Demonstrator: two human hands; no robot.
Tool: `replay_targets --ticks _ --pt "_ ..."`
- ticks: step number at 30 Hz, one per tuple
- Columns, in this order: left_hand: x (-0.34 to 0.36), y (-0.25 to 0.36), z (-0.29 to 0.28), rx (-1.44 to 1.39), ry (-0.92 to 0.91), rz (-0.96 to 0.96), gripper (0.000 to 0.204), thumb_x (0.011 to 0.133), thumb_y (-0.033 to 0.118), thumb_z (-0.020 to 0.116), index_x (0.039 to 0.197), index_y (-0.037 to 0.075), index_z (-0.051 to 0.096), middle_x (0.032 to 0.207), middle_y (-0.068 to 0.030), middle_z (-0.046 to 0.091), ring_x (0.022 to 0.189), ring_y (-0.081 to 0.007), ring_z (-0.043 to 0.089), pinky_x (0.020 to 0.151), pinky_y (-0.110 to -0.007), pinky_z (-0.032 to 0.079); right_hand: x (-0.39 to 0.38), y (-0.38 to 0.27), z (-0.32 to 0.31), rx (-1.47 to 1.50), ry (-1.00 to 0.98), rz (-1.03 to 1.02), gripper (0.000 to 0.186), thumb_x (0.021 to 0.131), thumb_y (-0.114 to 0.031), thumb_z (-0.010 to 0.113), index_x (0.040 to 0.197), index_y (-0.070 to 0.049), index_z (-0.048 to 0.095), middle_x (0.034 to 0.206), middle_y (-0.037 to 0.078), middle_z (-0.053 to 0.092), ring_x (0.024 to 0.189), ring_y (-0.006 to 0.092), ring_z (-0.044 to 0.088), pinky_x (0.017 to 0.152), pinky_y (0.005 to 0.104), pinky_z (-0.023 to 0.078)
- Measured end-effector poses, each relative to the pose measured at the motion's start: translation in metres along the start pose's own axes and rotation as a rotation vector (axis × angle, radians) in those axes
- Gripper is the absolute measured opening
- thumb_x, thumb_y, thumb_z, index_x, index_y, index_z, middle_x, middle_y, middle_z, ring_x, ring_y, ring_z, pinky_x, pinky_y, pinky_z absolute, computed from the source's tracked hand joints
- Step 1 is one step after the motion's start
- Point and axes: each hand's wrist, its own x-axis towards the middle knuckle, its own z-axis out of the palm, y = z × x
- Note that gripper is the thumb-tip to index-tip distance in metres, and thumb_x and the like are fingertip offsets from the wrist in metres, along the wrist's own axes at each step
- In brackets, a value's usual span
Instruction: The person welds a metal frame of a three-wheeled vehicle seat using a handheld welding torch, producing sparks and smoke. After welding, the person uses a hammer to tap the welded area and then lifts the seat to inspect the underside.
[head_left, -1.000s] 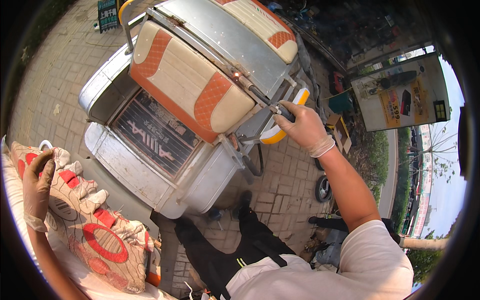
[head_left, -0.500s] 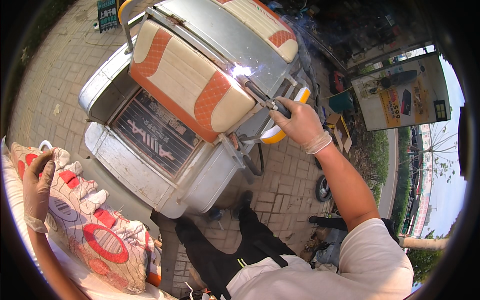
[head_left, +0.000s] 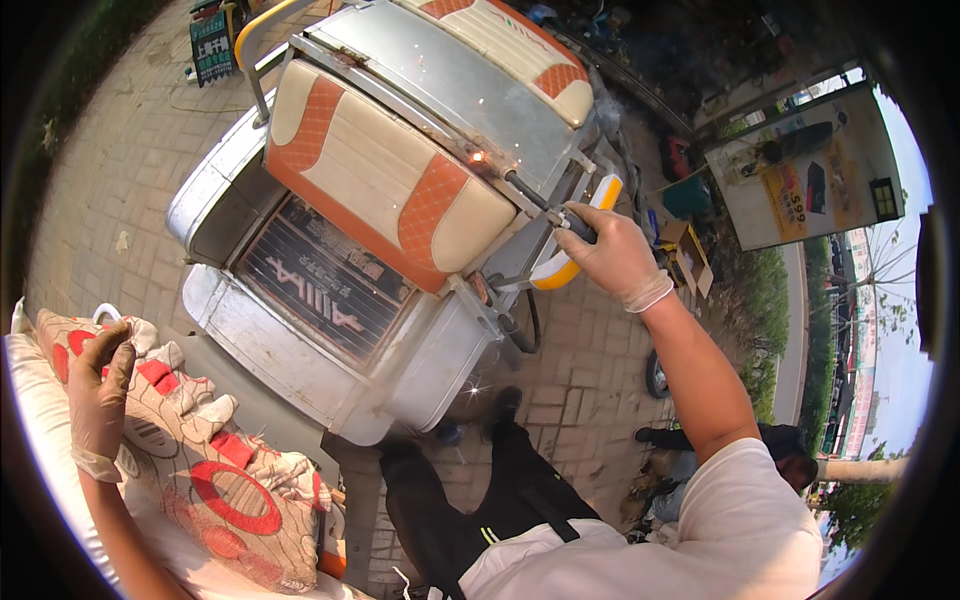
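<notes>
Plainly, we count two hands here, each in one thin glove, and two cream-and-orange padded seats, of which the nearer seat [head_left: 385, 165] serves as our landmark. At the right end of the nearer seat, our right hand [head_left: 617, 258] has its grip closed around one dark-handled torch [head_left: 533, 194]. The torch reaches along the top edge of the nearer seat, its head aimed at one orange glowing spot [head_left: 477, 157] just beyond that edge. A few tiny sparks fly over the one grey metal panel [head_left: 450, 90] between the two seats; the farther seat [head_left: 510, 45] lies past it.

Well to the lower left of the nearer seat, our left hand [head_left: 98, 400] is raised with its grip half curled; we cannot tell whether it has hold of anything. Just beside it are one patterned cloth [head_left: 165, 450] with red ovals and one white loop [head_left: 106, 312].

Two yellow-trimmed rails flank the nearer seat, one rail at each end. Below it lies one dark ribbed mat [head_left: 320, 275]. Off to its right we see one open cardboard box [head_left: 688, 258] and one wheel [head_left: 656, 375].
</notes>
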Motion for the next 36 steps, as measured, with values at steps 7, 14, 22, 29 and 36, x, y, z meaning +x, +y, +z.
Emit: replay_targets --ticks 7,14,22,29,36 --pt "-0.022 0.027 -0.005 0.027 0.155 0.131 0.04 0.107 0.017 0.062 0.141 -0.005 0.061 0.132 -0.0154 0.069 0.123 -0.0214 0.063 0.107 -0.032 0.048 -0.006 0.004 0.0 -0.016 0.024 -0.058 0.042 0.09 -0.038 0.072 0.116 -0.004 0.073 0.091 0.021 0.074 0.087 0.04 0.072 0.078 0.047 0.058" --pt "-0.107 0.064 0.044 -0.126 0.236 0.183 0.037 0.107 0.013 0.06 0.14 -0.004 0.062 0.132 -0.0152 0.069 0.123 -0.0227 0.063 0.109 -0.034 0.047 -0.009 0.021 0.0 0.032 -0.018 -0.089 0.04 0.092 -0.038 0.07 0.114 -0.004 0.073 0.092 0.021 0.073 0.087 0.0408 0.071 0.077 0.0485 0.058" --pt "-0.041 0.034 0.086 -0.227 0.222 0.058 0.037 0.105 0.016 0.066 0.135 -0.006 0.065 0.126 -0.0137 0.072 0.117 -0.0195 0.066 0.104 -0.031 0.05 0.003 0.023 -0.006 0.004 -0.065 -0.088 0.041 0.092 -0.038 0.069 0.114 -0.004 0.073 0.09 0.021 0.073 0.085 0.0415 0.07 0.076 0.0493 0.058" --pt "-0.034 0.041 0.088 0.007 0.106 0.125 0.038 0.103 0.015 0.067 0.136 -0.003 0.065 0.125 -0.0159 0.071 0.115 -0.0232 0.068 0.103 -0.034 0.051 0.007 0.016 -0.001 0.05 -0.061 -0.054 0.043 0.091 -0.038 0.071 0.115 -0.003 0.074 0.09 0.023 0.072 0.086 0.0412 0.071 0.077 0.0484 0.058" --pt "-0.027 0.053 0.09 0.024 0.045 0.121 0.036 0.102 0.016 0.067 0.134 -0.002 0.066 0.125 -0.0165 0.071 0.116 -0.0239 0.067 0.104 -0.034 0.051 0.011 0.017 0.004 0.035 -0.024 -0.096 0.043 0.091 -0.038 0.07 0.115 -0.003 0.074 0.091 0.022 0.073 0.087 0.041 0.07 0.078 0.0483 0.058"
